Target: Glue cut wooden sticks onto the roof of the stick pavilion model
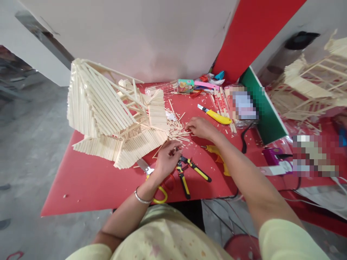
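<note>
The stick house (108, 112) is on the left side of the counter (89, 187). It is made of lots of thin, pale wood sticks set side by side. Its top roof is tall and pointy, with shiny bits on it. A wider roof sticks out below, with flat sides and jagged edges. Open bars show between the two roofs.

Just beside the house is a messy pile of little sticks (179, 134). The right hand (200, 127) is at the edge of this pile. Its grip has the fingertips close together, but I can't tell if they pinch a stick. The left hand (167, 156) is near the low roof, with its fingers bent. I can't tell if that grip holds anything. Under and next to it are black and yellow pliers (193, 165) and scissors (148, 170). A yellow cutter (218, 116) and a yellow glue gun (217, 151) are near the right arm.

At the back, a green packet (185, 85) has a label too small to read. The label on a clear bag (245, 104) is blurred out.

The counter is bright red, with crumbs of wood on it. Behind it are a pale wall (149, 36) and a red post (252, 32). A green board (267, 113) stands on the right, and past it is another stick house (309, 85). The floor (24, 151) is gray.
</note>
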Demonstrator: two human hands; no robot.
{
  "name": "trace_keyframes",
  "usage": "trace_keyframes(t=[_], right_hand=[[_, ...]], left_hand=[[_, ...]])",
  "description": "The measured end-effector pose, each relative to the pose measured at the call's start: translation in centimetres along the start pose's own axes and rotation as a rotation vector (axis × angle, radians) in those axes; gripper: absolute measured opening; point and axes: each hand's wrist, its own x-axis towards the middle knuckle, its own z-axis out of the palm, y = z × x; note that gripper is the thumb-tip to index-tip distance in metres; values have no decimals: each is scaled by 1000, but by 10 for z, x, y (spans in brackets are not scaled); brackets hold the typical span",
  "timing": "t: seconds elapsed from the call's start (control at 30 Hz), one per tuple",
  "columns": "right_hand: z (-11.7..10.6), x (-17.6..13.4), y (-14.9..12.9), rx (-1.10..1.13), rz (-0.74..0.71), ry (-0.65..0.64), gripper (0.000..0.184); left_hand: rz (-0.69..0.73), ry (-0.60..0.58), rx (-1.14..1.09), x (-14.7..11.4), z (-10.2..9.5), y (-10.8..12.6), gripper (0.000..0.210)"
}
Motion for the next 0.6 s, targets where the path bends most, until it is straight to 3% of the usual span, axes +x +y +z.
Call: trace_keyframes(t=[0.3,0.6], right_hand=[[6,2,-7,-98,100,82,39],[0,5,0,-130,122,82,32]], left_hand=[[-130,17,65,1,-2,-2,23],[-42,35,60,2,-2,-7,21]])
